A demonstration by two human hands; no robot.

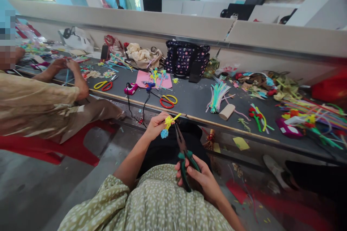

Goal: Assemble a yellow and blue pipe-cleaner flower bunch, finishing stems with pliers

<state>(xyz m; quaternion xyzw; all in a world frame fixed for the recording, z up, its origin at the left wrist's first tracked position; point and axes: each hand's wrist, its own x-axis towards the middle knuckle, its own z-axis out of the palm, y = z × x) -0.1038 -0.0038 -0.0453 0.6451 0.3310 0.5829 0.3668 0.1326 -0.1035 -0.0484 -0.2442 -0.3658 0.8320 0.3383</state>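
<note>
Overhead, a grey partition (168, 21) backs the cluttered dark worktable (195, 99).

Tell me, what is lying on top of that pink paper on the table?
On the pink paper lie small pipe-cleaner flowers in yellow, blue and green. A blue glue gun overlaps its front edge. Whatever is under the paper is covered.
</note>
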